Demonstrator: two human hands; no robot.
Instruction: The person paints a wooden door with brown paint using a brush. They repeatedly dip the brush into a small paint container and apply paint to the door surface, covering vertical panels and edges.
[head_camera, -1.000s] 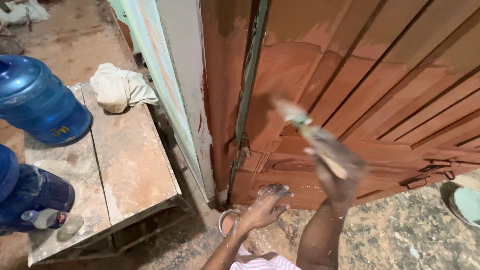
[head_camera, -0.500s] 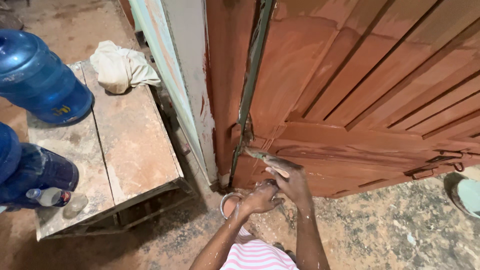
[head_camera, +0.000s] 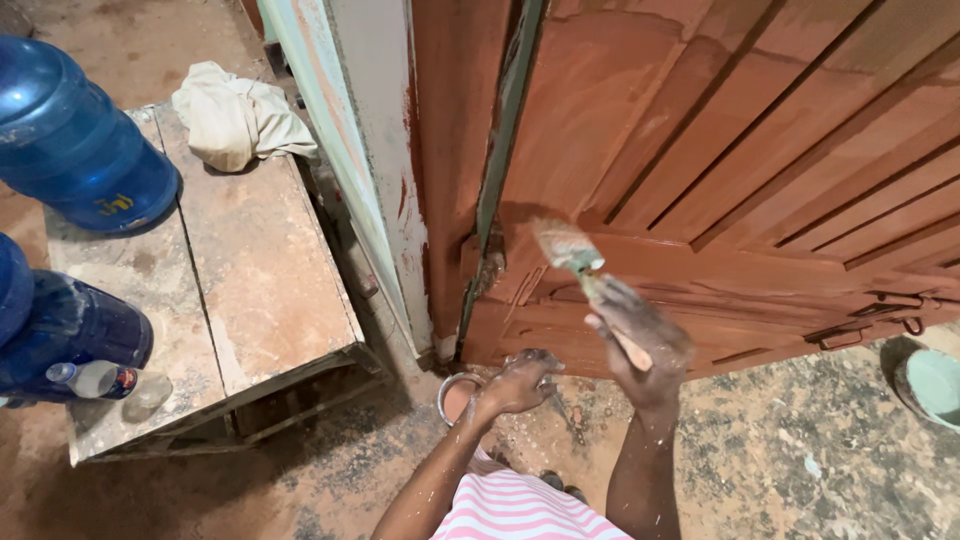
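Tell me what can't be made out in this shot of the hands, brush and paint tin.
All head view:
- Paint tin: the left hand covers most of it, so its contents are hidden.
- Brush: blurred, and the right hand hides its handle.
- Green bowl: cut off by the right edge.

A pale door frame (head_camera: 375, 150) is standing upright near the middle, smeared with reddish streaks. To its left a low, dusty wooden table (head_camera: 250, 270) is sitting on the reddish dirt floor (head_camera: 300, 480). Two big blue water jugs (head_camera: 75, 140) are resting on the table's left side, with a small plastic bottle (head_camera: 90, 378) lying near its front edge. A crumpled cream cloth (head_camera: 235, 120) is lying at the far end. Right of the frame, the ground (head_camera: 800, 450) is looking grey and speckled, and a pale green bowl (head_camera: 935, 385) is sitting at the right edge.
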